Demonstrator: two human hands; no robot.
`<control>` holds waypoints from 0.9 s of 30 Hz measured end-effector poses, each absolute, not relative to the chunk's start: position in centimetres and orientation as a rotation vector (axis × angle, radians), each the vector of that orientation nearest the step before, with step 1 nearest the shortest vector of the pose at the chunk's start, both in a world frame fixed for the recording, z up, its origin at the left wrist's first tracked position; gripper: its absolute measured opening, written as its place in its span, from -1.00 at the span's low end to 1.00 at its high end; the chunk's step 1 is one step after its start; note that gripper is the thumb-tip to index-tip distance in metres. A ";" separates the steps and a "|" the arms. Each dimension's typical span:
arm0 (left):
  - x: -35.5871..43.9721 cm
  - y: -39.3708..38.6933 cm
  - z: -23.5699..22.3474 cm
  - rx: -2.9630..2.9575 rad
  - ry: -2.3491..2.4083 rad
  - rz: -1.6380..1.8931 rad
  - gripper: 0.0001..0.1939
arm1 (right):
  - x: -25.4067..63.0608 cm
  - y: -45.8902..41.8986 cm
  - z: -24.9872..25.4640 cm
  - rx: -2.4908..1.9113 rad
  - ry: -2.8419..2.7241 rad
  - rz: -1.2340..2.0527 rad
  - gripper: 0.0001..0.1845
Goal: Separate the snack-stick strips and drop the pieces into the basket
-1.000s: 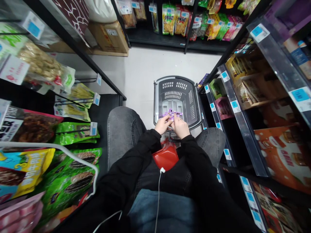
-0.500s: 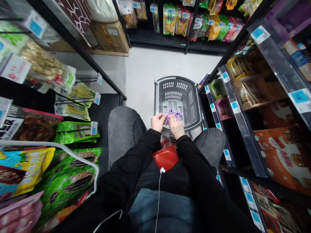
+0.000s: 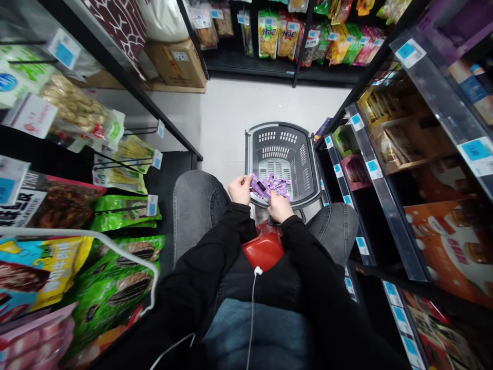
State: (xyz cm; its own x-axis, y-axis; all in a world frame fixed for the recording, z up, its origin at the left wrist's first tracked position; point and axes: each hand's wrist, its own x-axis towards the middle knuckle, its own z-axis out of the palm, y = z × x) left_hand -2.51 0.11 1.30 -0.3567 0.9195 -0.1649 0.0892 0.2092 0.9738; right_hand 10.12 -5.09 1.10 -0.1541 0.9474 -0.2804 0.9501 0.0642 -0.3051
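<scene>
Both my hands hold a bunch of small purple packets (image 3: pixel 270 186) over the near rim of a dark grey shopping basket (image 3: pixel 284 145) on the floor. My left hand (image 3: pixel 240 188) pinches the left end of the bunch. My right hand (image 3: pixel 279 206) grips it from below on the right. A red object (image 3: pixel 264 250) rests in my lap, between my knees in grey trousers.
Store shelves flank a narrow aisle. Hanging snack bags (image 3: pixel 115 280) and price tags fill the left racks. Boxed goods (image 3: pixel 449 246) with blue shelf labels line the right. A cardboard box (image 3: pixel 175 61) sits on the floor far left, more snack bags at the far end.
My hands lifted the purple packets a little and drew them toward me, fanning them out. The left hand shifted left.
</scene>
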 end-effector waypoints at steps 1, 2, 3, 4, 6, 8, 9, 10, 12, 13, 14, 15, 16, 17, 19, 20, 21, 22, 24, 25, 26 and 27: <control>-2.5 0.1 1.4 0.950 1.649 1.255 -0.69 | 10.1 -5.1 1.1 2.054 2.256 -0.644 -0.64; -2.4 0.1 1.4 0.941 1.652 1.259 -0.69 | 10.1 -5.1 1.0 2.071 2.232 -0.622 -0.67; -2.5 0.1 1.3 0.937 1.656 1.262 -0.69 | 10.1 -5.1 0.9 2.085 2.213 -0.600 -0.69; -2.5 0.2 1.3 0.931 1.663 1.268 -0.69 | 10.2 -5.1 0.8 2.097 2.195 -0.575 -0.70; -2.9 0.5 1.1 0.905 1.690 1.291 -0.70 | 10.5 -5.1 0.5 2.097 2.179 -0.542 -0.65; -3.5 1.0 1.1 0.853 1.716 1.358 -0.72 | 11.1 -5.1 0.1 2.067 2.213 -0.567 -0.59; -3.9 1.4 1.1 0.818 1.717 1.399 -0.73 | 11.4 -5.1 0.0 2.054 2.253 -0.609 -0.57; -4.3 1.7 1.2 0.781 1.705 1.434 -0.74 | 11.8 -5.1 -0.1 2.055 2.306 -0.669 -0.57; -4.8 2.1 1.3 0.712 1.661 1.475 -0.74 | 12.4 -4.9 -0.3 2.123 2.415 -0.847 -0.59; -5.0 2.3 1.3 0.684 1.643 1.479 -0.74 | 12.6 -4.8 -0.4 2.182 2.453 -0.974 -0.60; -5.1 2.4 1.2 0.659 1.632 1.480 -0.73 | 12.8 -4.7 -0.5 2.238 2.478 -1.137 -0.61; -5.2 2.4 1.2 0.634 1.622 1.484 -0.72 | 12.9 -4.6 -0.5 2.290 2.483 -1.330 -0.61; -5.2 2.4 1.1 0.609 1.610 1.488 -0.71 | 12.9 -4.5 -0.6 2.327 2.467 -1.550 -0.61; -5.1 2.4 1.0 0.583 1.594 1.493 -0.71 | 12.9 -4.4 -0.7 2.346 2.428 -1.781 -0.60; -5.0 2.4 0.8 0.531 1.552 1.499 -0.70 | 13.0 -4.2 -0.6 2.366 2.297 -2.183 -0.58; -4.9 2.4 0.7 0.509 1.528 1.498 -0.69 | 13.0 -4.1 -0.5 2.391 2.217 -2.316 -0.57; -4.8 2.4 0.7 0.492 1.503 1.493 -0.69 | 13.1 -4.0 -0.4 2.428 2.142 -2.400 -0.57; -4.7 2.4 0.7 0.479 1.477 1.483 -0.70 | 13.2 -3.9 -0.2 2.471 2.084 -2.439 -0.57; -4.5 2.3 1.0 0.469 1.408 1.452 -0.72 | 13.7 -3.8 0.2 2.587 2.031 -2.421 -0.61; -4.5 2.2 1.2 0.474 1.358 1.424 -0.75 | 14.0 -3.7 0.4 2.645 2.028 -2.383 -0.63; -4.4 2.1 1.5 0.490 1.297 1.386 -0.76 | 14.3 -3.7 0.5 2.698 2.038 -2.335 -0.65; -4.3 1.9 1.8 0.521 1.231 1.333 -0.72 | 14.7 -3.6 0.6 2.745 2.054 -2.284 -0.67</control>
State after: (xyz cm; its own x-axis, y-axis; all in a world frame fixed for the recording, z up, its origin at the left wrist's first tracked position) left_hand -4.32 1.90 1.80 -0.2118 0.9071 -0.3638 -0.4350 0.2459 0.8662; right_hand 14.71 -3.60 0.59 0.1333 0.9777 -0.1622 0.0583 -0.1712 -0.9835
